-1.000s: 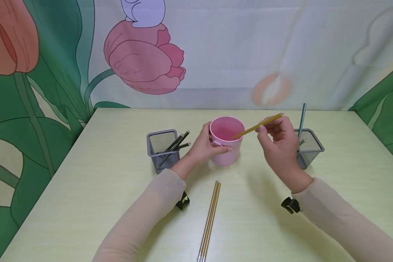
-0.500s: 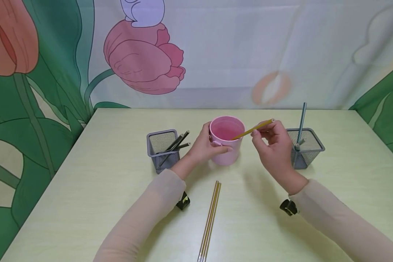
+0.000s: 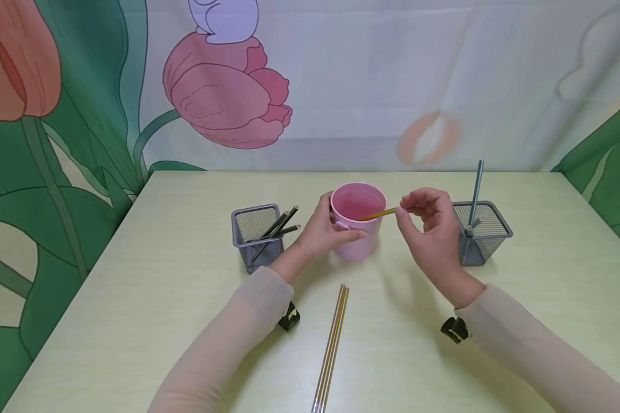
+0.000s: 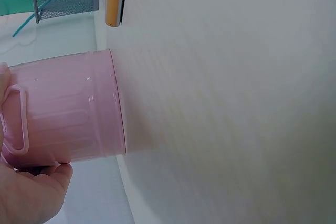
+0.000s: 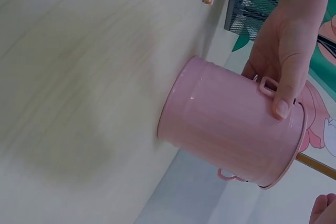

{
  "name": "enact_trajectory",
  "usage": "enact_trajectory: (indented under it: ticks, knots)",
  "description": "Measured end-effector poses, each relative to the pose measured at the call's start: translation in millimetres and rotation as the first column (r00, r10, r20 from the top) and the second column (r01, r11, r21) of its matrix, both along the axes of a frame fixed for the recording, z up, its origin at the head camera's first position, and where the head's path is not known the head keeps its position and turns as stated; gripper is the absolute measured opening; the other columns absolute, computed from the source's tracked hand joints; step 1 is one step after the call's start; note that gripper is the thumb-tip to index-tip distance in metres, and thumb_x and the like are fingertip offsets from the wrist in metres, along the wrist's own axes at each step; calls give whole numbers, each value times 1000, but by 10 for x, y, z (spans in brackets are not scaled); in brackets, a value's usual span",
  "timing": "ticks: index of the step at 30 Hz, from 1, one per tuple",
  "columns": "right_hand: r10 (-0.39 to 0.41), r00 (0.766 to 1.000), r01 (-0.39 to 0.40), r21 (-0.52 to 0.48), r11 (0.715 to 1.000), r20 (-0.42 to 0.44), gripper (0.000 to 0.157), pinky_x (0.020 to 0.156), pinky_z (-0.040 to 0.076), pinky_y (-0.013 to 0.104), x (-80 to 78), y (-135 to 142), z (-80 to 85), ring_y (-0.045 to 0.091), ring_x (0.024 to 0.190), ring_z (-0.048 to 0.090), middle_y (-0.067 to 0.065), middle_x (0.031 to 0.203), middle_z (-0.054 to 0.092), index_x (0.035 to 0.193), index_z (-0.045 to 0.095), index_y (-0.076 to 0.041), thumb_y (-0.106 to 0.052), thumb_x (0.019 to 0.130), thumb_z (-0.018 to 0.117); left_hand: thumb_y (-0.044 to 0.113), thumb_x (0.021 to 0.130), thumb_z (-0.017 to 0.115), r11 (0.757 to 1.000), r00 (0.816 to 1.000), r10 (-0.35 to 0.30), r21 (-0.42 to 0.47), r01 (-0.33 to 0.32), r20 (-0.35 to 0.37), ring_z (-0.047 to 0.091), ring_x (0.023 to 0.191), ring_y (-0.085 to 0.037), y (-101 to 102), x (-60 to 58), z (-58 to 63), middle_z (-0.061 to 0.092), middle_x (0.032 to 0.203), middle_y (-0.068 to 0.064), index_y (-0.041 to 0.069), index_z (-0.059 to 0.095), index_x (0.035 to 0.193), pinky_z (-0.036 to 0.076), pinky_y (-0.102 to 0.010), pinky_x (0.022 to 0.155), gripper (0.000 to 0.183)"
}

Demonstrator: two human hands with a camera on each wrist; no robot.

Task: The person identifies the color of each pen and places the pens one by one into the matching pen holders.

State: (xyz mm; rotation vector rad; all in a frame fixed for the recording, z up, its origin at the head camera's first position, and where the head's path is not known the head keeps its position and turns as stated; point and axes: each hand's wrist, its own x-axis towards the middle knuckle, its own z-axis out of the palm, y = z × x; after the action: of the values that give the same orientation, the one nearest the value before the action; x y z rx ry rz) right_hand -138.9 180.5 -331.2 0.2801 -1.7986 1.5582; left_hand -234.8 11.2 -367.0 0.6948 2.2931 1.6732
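A pink bucket-shaped cup [image 3: 359, 244] with small side handles stands upright on the table. My left hand [image 3: 322, 226] holds it from the left, thumb across the front near the handle; the left wrist view shows the fingers [image 4: 52, 179] around it. A yellow straw [image 3: 377, 215] leans over the cup's right rim, its lower end inside. At its outer end, my right hand [image 3: 434, 238] pinches it between thumb and fingertips. In the right wrist view the straw [image 5: 316, 165] sticks out of the cup's mouth, and only fingertips of the right hand [image 5: 324, 209] show.
Several gold straws [image 3: 330, 350] lie together on the table [image 3: 403, 361] in front of the cup. A grey mesh basket [image 3: 258, 252] with several black straws stands left. Another mesh basket [image 3: 488, 241], holding blue straws [image 3: 476, 186], stands right, behind the right hand.
My right hand has moved left and slightly down toward the cup. The yellow straw has slid further in over the rim and lies flatter. The left hand and cup have stayed put.
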Motion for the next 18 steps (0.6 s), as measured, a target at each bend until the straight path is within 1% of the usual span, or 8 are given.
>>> enact_trajectory:
  ticks: [6,13,18]
  knots:
    - [29,999,-28,56,998,-28,39,90,48,17,12,8,-32,9,96,56,-3,102,53,113,39,19,18,79,58,9,73,82,1000,1000,-4,3,4,-1,45,126,-25,-5,8,14,43,138,-12,4,23,144,39,-36,107,92]
    - [21,1000,-20,85,996,-6,44,96,46,19,14,8,-44,8,105,54,-2,111,53,118,39,18,17,79,60,9,74,81,1000,1000,-5,-1,5,-1,45,127,-24,-3,9,15,42,139,-12,5,22,144,39,-36,107,92]
    - [3,1000,-6,119,993,25,51,100,43,20,29,13,-49,8,114,51,11,122,51,124,40,15,15,78,63,9,74,81,1000,1000,-6,0,6,4,45,127,-24,-4,10,15,42,139,-11,5,22,144,39,-36,107,91]
